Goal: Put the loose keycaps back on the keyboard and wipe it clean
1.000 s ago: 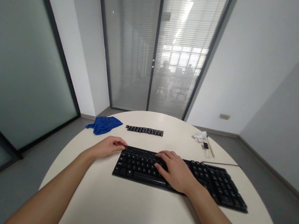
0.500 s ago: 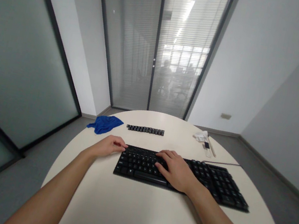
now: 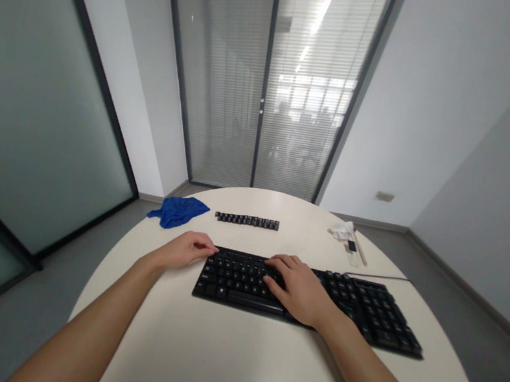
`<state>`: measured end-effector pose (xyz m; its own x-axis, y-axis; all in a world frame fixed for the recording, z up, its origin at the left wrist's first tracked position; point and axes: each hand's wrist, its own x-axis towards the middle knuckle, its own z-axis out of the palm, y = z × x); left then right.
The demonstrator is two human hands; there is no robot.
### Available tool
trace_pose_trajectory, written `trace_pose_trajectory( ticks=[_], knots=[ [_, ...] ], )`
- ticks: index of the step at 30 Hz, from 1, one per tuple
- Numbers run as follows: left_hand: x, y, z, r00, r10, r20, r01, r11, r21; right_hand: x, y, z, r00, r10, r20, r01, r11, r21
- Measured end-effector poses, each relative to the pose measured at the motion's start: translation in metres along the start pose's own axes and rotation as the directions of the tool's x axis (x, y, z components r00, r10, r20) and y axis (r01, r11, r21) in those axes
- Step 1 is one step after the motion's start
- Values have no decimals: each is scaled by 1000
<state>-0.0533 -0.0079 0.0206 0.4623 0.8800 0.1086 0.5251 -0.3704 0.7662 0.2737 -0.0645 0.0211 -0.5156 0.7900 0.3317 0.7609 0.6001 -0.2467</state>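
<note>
Leaning over the near part of a smooth cream desk with a rounded edge (image 3: 185,363). Resting the bare right hand (image 3: 294,288), palm down and with loosely spread fingers, gripping nothing, on the middle of a long black plastic keyboard (image 3: 239,280) lying crosswise on the desk. Holding the bare left hand (image 3: 185,250) at its far left corner, with thumb and fingertips close together; not showing clearly, at this size, whether gripping a key, the casing or nothing. Risking a skid or tilt of the keyboard through tugging that corner under too light a right hand. Having a thin dark cable (image 3: 380,277) running out behind, perhaps snagging during any shove. Facing, farther off, a crumpled blue cloth (image 3: 179,211), a double row of small black plastic keycaps (image 3: 249,221), easily scattering under a careless knock, and a crumpled white wad (image 3: 341,230).
</note>
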Motion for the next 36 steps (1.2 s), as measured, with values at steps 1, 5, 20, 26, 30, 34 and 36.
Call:
trace_pose_trajectory(
  ticks=[1, 5, 20, 26, 30, 34, 36],
  knots=[
    [1, -1, 1, 1000, -5, 0, 5, 1000, -7, 0, 0, 0, 1000, 1, 1, -1, 1000, -2],
    [3, -5, 2, 999, -33, -2, 33, 999, -28, 0, 0, 0, 1000, -2, 12, 2, 1000, -6],
    [7, -6, 3, 984, -151, -97, 152, 988, 11, 0, -1, 0, 1000, 0, 2, 0, 1000, 1],
    [9, -2, 3, 980, -174, -98, 178, 984, 29, 0, -2, 0, 1000, 3, 5, -3, 1000, 2],
    [10, 1, 2, 978, -192, -80, 197, 979, 59, 1, -2, 0, 1000, 9, 5, -9, 1000, 0],
    [11, 2, 1, 979, -202, -34, 202, 979, 17, 1, -2, 0, 1000, 9, -2, -9, 1000, 0],
    [13, 1, -1, 983, -181, 4, 181, 983, -18, 1, -2, 0, 1000, 8, -3, -8, 1000, -3]
  ],
)
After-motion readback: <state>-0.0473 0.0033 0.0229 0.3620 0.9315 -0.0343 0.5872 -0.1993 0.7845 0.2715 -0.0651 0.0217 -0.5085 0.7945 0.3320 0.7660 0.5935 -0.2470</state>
